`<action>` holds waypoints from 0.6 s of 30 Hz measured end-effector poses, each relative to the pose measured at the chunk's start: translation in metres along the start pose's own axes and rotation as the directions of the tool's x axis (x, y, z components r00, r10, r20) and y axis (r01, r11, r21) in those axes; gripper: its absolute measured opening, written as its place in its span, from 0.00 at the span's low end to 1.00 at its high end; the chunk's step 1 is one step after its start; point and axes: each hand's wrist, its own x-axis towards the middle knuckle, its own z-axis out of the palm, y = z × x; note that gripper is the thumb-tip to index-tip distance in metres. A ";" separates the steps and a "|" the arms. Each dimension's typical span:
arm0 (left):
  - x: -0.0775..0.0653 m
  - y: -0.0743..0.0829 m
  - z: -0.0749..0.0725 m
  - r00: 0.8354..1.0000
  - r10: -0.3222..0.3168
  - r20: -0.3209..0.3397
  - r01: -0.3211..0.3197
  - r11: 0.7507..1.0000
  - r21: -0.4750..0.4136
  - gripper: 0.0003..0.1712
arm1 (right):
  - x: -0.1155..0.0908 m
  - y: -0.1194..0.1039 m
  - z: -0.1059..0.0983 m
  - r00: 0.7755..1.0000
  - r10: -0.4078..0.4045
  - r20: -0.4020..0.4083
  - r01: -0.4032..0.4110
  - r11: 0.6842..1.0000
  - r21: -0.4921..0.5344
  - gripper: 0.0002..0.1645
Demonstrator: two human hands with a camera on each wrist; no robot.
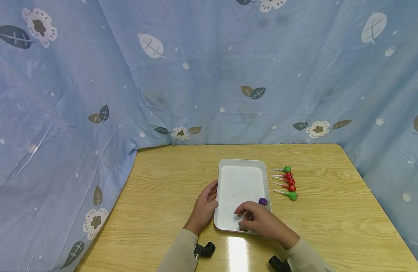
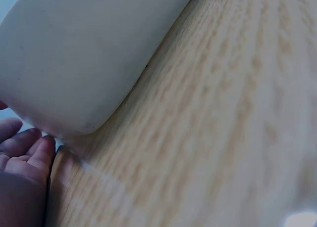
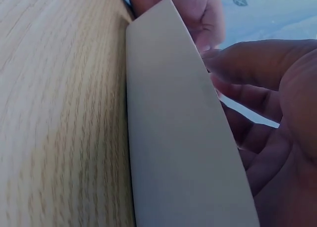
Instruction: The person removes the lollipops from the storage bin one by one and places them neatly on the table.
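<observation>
A white rectangular tray [image 1: 243, 181] lies on the wooden table. My left hand [image 1: 204, 206] holds the tray's left side, thumb at the rim and fingers along the outer wall. Over the tray's near right corner is my right hand [image 1: 260, 221], its fingers bent and thumb apart from the index finger. Just below that thumb, a green and red wrapped candy head [image 1: 243, 229] shows inside the tray; the hand hides the rest. A purple wrapped lollipop [image 1: 262, 201] is by the tray's right wall, partly covered by the right hand.
Right of the tray, several lollipops lie in a column, sticks pointing left: a green one [image 1: 286, 169] at the far end, red ones [image 1: 290, 181] between, another green one [image 1: 292, 195] nearest. A blue patterned curtain [image 1: 209, 75] hangs behind the table [image 1: 168, 177].
</observation>
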 end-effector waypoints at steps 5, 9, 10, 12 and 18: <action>0.000 0.001 0.000 1.000 -0.003 0.004 0.003 1.000 -0.005 0.46 | 0.003 -0.001 0.002 1.000 0.001 0.022 0.000 0.999 -0.051 0.15; 0.000 0.001 0.000 1.000 -0.005 0.005 0.005 1.000 -0.005 0.46 | 0.004 -0.002 0.002 0.998 -0.019 0.057 0.026 0.991 -0.130 0.15; 0.001 0.000 -0.001 1.000 -0.005 0.006 0.005 1.000 -0.006 0.46 | 0.004 -0.002 0.002 0.998 -0.023 0.064 0.032 0.989 -0.142 0.15; 0.001 0.000 0.000 1.000 -0.003 0.006 0.003 1.000 -0.008 0.46 | 0.004 -0.002 0.002 0.997 -0.033 0.070 0.044 0.985 -0.165 0.14; 0.001 0.001 0.000 1.000 0.004 0.010 -0.004 1.000 -0.011 0.47 | 0.003 -0.002 0.000 0.997 -0.052 0.058 0.062 0.983 -0.173 0.12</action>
